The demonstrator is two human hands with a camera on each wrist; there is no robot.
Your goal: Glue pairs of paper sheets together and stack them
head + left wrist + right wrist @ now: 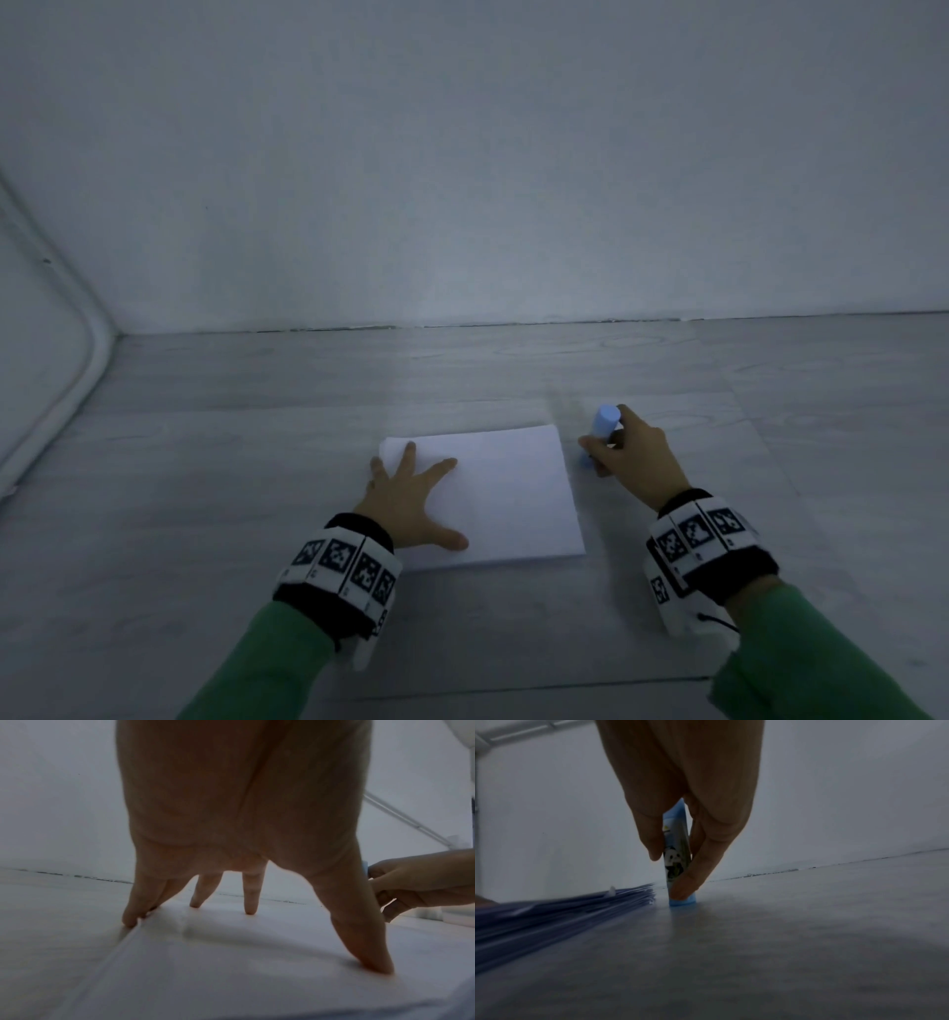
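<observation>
On a pale grey wood-grain floor (pixel 205 462) close to a white wall (pixel 462 180), a person in green sleeves (pixel 267 663) works over a stack of white paper sheets (pixel 503 493). Their left hand (pixel 413 496) lies spread on the stack's left part, fingers straight and splayed; the left wrist view shows the fingertips (pixel 250 910) and thumb pressing down on the top sheet, with the little finger at the stack's left edge. Just beside the stack's far right corner, the right hand (pixel 629 452) grips a light blue glue stick (pixel 601 426), thumb and fingers curled round its barrel. From the right wrist view, the glue stick (pixel 679 862) stands upright with its blue base touching the floor, a panda printed on its label, and the layered edges of the paper sheets (pixel 564 912) lie a little apart from it on the left. Both wrists wear black-and-white bands (pixel 339 565) printed with square marker patterns. A white pipe (pixel 77 385) runs down the left wall and curves at the corner where it meets the floor.
</observation>
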